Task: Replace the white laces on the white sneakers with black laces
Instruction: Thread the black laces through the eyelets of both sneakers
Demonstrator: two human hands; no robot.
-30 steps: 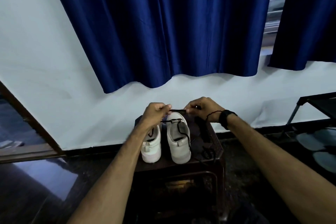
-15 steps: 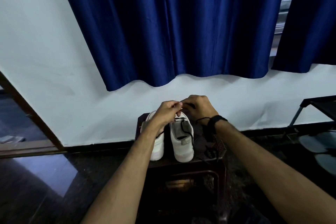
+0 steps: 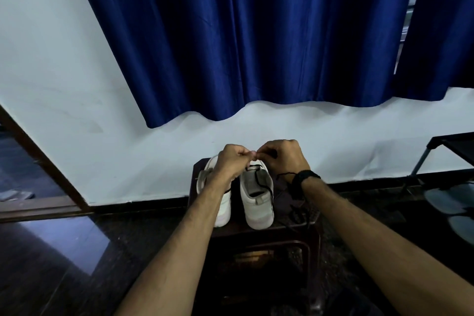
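Two white sneakers stand side by side on a dark stool (image 3: 264, 235), heels toward me. My left forearm partly hides the left sneaker (image 3: 222, 206). A black lace (image 3: 259, 181) runs through the right sneaker (image 3: 257, 209) and trails across its opening. My left hand (image 3: 232, 160) and my right hand (image 3: 283, 156) meet above the right sneaker's front, fingertips almost touching, each pinching the black lace. What lies between the fingertips is hidden. Another black lace (image 3: 297, 213) lies bunched on the stool to the right of the sneakers.
A white wall and blue curtains (image 3: 256, 38) stand behind the stool. A dark metal rack (image 3: 446, 154) with grey items is at the right. A brown door frame (image 3: 43, 174) is at the left. The floor is dark and glossy.
My hands have drawn together from a spread position until the fingertips nearly meet over the right sneaker. The view has shifted slightly.
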